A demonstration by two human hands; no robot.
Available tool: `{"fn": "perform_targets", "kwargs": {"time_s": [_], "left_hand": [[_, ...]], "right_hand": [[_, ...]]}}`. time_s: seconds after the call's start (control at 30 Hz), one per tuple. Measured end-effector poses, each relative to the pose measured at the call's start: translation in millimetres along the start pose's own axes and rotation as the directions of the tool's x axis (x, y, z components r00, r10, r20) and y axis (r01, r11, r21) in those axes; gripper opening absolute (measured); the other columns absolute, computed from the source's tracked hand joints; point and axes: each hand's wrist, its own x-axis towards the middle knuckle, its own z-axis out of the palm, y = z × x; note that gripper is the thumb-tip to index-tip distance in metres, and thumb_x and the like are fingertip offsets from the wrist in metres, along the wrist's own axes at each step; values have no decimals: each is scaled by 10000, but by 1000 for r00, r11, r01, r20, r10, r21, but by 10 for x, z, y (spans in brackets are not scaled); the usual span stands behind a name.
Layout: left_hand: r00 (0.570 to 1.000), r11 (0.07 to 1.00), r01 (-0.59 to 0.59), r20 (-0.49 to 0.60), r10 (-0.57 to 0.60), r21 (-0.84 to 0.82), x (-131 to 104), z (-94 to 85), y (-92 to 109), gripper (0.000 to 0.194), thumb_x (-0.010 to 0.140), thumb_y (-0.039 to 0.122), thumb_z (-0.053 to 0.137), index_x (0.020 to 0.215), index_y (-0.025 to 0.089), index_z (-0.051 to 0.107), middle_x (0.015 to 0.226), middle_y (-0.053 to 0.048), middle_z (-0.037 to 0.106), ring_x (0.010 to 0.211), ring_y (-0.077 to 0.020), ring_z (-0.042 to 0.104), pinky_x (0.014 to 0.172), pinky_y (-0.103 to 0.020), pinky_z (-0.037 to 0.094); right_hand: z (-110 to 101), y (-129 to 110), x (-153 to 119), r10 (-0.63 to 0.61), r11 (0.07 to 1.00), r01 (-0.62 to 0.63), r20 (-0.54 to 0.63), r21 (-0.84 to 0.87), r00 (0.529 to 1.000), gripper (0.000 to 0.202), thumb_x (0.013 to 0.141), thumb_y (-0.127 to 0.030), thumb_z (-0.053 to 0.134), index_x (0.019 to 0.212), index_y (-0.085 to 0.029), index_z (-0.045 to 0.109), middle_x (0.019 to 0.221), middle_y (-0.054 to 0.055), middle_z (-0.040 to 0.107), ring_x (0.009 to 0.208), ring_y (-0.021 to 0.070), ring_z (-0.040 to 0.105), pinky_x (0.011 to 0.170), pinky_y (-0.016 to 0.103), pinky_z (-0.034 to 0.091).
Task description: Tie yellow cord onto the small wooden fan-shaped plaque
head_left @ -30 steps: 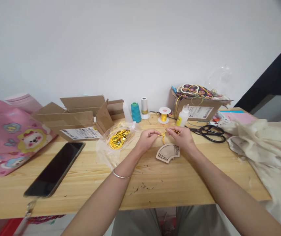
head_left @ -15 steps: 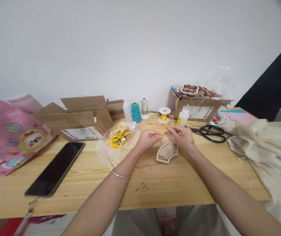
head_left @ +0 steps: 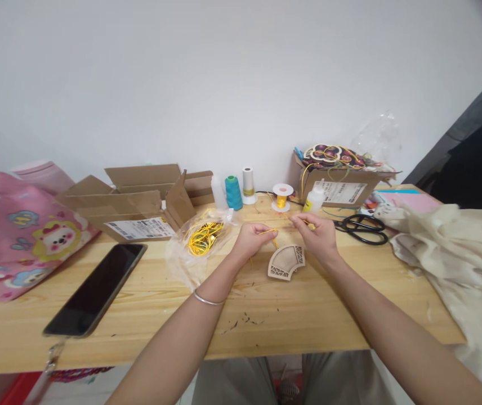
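A fan-shaped wooden piece (head_left: pixel 285 262) with cut-out patterns at its ends lies on the table between my hands. Yellow cord (head_left: pixel 275 242) runs from its upper edge up to my left hand (head_left: pixel 253 241), whose thumb and forefinger pinch it. My right hand (head_left: pixel 317 235), to the right and slightly above the piece, has its thumb and forefinger pressed together on a thin end of yellow cord. A small gap separates the fingertips of both hands.
Behind stand a teal thread cone (head_left: pixel 233 193), a yellow spool (head_left: pixel 281 198) and a glue bottle (head_left: pixel 315 198). Black scissors (head_left: pixel 363 229) lie right, beside cream cloth (head_left: pixel 456 253). Leftward are a bag of yellow cord (head_left: pixel 204 238), an open carton (head_left: pixel 126 211) and a phone (head_left: pixel 95 289).
My right hand has moved a little to the right, away from my left hand. The cord loop between the fingers is no longer visible. At the right edge, the dark shape has shifted.
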Motion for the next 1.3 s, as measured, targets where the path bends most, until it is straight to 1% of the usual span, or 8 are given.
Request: {"fn": "perform_targets", "kwargs": {"time_s": [0.2,0.33,0.4,0.5,0.6,0.7,1.03,1.3], "left_hand": [[999,992,16,-46,-21,-124,12,4,0,238,477,322,655,608,124,638,591,-20,624,541,-101,511,546,-214,382],[998,990,13,-53,-21,-141,15,1,-5,247,465,322,662,612,126,635,586,-12,621,538,-97,510,557,-215,386],[999,992,5,-40,-10,-129,18,-10,-16,243,474,322,657,614,125,634,588,-14,619,533,-95,508,549,-213,384],[999,996,-30,-18,29,-86,24,-27,-38,225,502,321,639,605,121,634,581,-15,615,531,-95,503,542,-210,378],[998,998,-60,-8,60,-34,28,-30,-51,217,521,314,624,605,114,633,563,-11,607,519,-90,490,528,-204,370],[998,998,-66,16,66,-4,29,-21,-53,216,533,308,612,618,110,634,559,-9,603,511,-88,480,512,-200,363],[998,998,-57,1,57,42,29,4,-47,211,522,316,612,601,122,640,545,-8,602,494,-90,470,496,-202,353],[992,997,-45,113,51,-60,-21,28,-4,262,566,341,586,700,122,636,583,-2,600,485,-69,450,470,-181,331]], "right_hand": [[-8,48,32,105,994,-105,-22,-1,994,234,685,-333,474,674,-156,625,637,25,621,603,148,549,583,256,412],[9,128,48,188,982,-187,57,-21,980,245,675,-341,478,664,-147,627,602,30,620,561,148,546,543,257,411],[15,136,51,154,988,-151,86,-32,984,241,682,-339,473,681,-157,630,635,33,627,588,150,551,566,266,415],[18,90,49,-13,999,19,128,-49,992,237,691,-331,480,823,-190,618,810,41,627,765,168,543,700,304,399],[35,55,34,-171,974,199,221,-110,960,269,678,-330,514,916,-228,588,941,34,589,887,178,491,789,338,347],[75,88,15,-228,947,282,292,-158,929,200,686,-328,514,835,-242,618,903,23,596,875,179,479,776,345,336],[38,-2,1,-349,882,415,281,-224,894,151,721,-261,478,689,-242,624,778,4,595,808,165,455,797,350,296],[25,30,3,-236,936,271,173,-225,956,152,713,-273,481,694,-222,623,751,11,592,747,160,466,755,338,319]]}}
